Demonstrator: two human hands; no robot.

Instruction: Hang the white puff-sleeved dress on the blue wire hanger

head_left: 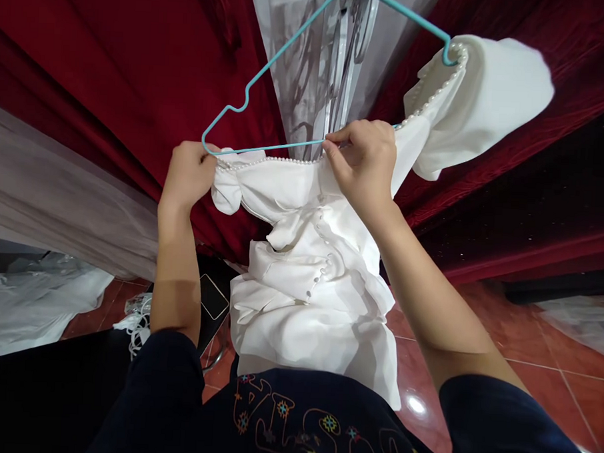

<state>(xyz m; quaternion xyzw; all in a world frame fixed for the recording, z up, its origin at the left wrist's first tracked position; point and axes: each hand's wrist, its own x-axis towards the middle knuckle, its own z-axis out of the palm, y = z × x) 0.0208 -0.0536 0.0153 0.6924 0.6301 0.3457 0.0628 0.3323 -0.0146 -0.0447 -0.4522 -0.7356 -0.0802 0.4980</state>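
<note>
A white dress (319, 281) with a pearl-trimmed neckline hangs bunched in front of me. Its right puff sleeve (508, 95) is looped over one end of a light blue hanger (285, 42). My left hand (189, 175) is closed at the hanger's left corner, beside the dress's left sleeve; its fingertips are partly hidden. With thumb and finger, my right hand (367, 159) pinches the hanger's lower bar near the middle of the neckline. Small round buttons run down the dress below it.
Dark red curtains (123, 78) hang on both sides, with pale sheer fabric (58, 176) at the left. White metal bars stand behind the hanger. A phone-like dark rectangle (213, 297) lies on a black seat. Red tiles (540, 370) cover the floor.
</note>
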